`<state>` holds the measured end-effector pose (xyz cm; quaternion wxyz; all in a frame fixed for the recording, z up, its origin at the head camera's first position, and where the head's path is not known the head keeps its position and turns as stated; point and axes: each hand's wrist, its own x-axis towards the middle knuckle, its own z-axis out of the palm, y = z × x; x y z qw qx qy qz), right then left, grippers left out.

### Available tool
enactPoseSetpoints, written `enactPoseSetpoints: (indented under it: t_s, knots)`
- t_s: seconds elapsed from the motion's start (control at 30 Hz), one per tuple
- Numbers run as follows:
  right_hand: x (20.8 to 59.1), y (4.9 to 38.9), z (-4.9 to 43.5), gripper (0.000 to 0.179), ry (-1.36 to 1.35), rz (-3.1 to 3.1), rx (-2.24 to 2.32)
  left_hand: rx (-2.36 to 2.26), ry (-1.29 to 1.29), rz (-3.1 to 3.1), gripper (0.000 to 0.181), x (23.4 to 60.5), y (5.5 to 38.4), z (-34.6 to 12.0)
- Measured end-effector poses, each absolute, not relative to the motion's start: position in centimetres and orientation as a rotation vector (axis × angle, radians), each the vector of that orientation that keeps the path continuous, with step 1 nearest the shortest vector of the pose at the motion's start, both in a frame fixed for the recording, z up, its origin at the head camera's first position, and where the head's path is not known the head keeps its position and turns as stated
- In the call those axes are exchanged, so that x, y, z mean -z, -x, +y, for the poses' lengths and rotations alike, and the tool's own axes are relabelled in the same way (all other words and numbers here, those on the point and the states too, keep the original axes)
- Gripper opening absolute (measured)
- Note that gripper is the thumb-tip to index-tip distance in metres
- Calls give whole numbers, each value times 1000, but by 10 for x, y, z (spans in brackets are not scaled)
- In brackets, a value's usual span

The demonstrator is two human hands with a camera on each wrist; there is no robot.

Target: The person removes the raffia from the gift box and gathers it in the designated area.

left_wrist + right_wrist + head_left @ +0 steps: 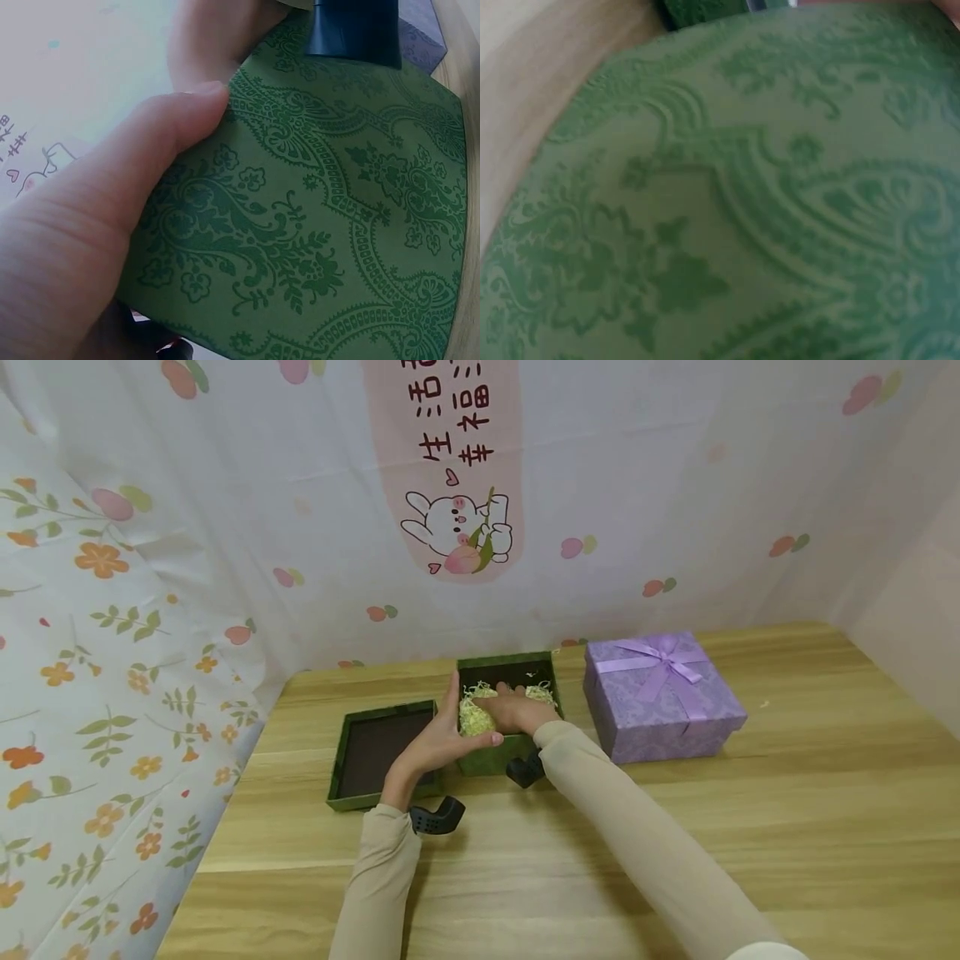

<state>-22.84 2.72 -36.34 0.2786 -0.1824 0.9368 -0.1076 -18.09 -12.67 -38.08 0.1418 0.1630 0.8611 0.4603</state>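
Note:
A green patterned gift box [487, 762] stands without its lid at the middle of the table, pale yellow shredded paper [474, 720] inside. My left hand [431, 745] holds its near left corner, the thumb along the front wall and the fingers along the left side. In the left wrist view, the left thumb [172, 124] lies against the upper edge of the box wall [315, 225]. Reaching over the front, my right hand [516, 710] rests on the shredded paper with its fingers extended. The right wrist view shows only the box's green wall [705, 225] close up, not the fingers.
Left of the box lies the green lid [378, 752], its dark inside facing up. A purple gift box [663, 702] with a ribbon bow stands at the right. Behind the wooden table [510, 877] hangs a printed curtain [300, 485].

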Motion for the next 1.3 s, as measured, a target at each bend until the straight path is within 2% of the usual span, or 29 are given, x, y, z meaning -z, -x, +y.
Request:
enactPoseSetpoints:
  t_s: [0.23, 0.5, 0.67, 0.9, 1.3]
  knots:
    - [366, 228, 23, 64, 575, 2565, 247, -1363, -464, 2493, 114, 382, 178, -127]
    - [363, 223, 21, 66, 509, 2628, 233, -1360, -500, 2474, 109, 382, 180, -126]
    - [355, 219, 20, 65, 524, 2695, 193, -1374, -487, 2451, 108, 373, 174, -124]
    - [340, 222, 16, 64, 546, 2738, 120, -1396, -447, 2481, 116, 381, 183, -126]
    - [325, 221, 24, 63, 526, 2719, 206, -1427, -459, 2424, 116, 381, 182, -126]
